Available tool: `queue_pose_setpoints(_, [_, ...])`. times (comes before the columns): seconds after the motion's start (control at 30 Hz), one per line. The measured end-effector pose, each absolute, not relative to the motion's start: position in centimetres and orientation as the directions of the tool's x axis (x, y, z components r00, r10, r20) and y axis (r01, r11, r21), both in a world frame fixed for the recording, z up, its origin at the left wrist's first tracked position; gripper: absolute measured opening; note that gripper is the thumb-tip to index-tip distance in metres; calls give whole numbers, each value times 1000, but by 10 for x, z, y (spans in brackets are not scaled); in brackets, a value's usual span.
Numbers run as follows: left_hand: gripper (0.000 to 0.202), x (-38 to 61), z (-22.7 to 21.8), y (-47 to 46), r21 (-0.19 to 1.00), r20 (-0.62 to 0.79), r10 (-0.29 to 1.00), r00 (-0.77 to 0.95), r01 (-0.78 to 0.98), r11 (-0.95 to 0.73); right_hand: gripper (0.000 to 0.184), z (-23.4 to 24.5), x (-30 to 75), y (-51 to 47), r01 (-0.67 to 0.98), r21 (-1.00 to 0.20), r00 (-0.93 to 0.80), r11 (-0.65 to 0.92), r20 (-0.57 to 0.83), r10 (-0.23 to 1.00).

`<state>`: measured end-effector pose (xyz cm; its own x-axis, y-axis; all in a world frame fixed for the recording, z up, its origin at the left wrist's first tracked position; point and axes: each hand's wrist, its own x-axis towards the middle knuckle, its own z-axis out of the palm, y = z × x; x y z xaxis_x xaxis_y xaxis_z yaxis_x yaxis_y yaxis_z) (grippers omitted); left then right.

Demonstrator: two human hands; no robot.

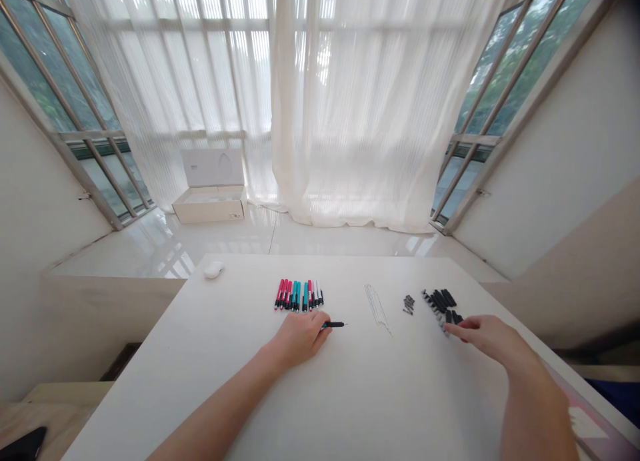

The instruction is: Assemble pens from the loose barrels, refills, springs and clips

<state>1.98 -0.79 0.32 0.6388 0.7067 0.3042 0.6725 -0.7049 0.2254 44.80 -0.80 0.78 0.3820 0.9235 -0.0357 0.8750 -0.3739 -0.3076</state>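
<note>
My left hand [303,338] is closed around a pen [334,324] with a black front end and a bit of blue showing by the fingers; a thin tip sticks out to the right. Just beyond that hand lies a row of pink, teal and white pen barrels [299,296] with black ends. At the right, my right hand [483,334] pinches at the near edge of a group of short black pen parts [440,300]. What sits between its fingertips is too small to make out. A line of small grey pieces [434,309] runs along the group's left side.
Thin refills [378,308] lie mid-table, with a small heap of dark springs or similar bits [409,305] to their right. A white rounded case [213,270] rests at the table's far left corner. Behind the white table [350,401], an open box [210,203] stands on the sill.
</note>
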Motion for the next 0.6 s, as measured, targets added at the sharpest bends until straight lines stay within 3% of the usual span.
queue_pose_setpoints(0.1, [14, 20, 3, -8, 221, 300, 708, 639, 675, -704, 37, 10, 442, -5, 839, -328, 381, -433, -214, 900])
queue_pose_setpoints(0.27, [15, 20, 3, -8, 217, 298, 703, 645, 672, -708, 28, 18, 434, -6, 853, -356, 330, -381, -197, 923])
queue_pose_setpoints(0.4, [15, 19, 3, -8, 222, 318, 699, 641, 666, -712, 31, 39, 400, -12, 799, -577, 93, -166, -155, 984])
queue_pose_setpoints(0.6, [14, 19, 3, -8, 243, 346, 684, 643, 642, -727, 33, 47, 301, -9, 478, -875, -156, 71, -5, 988])
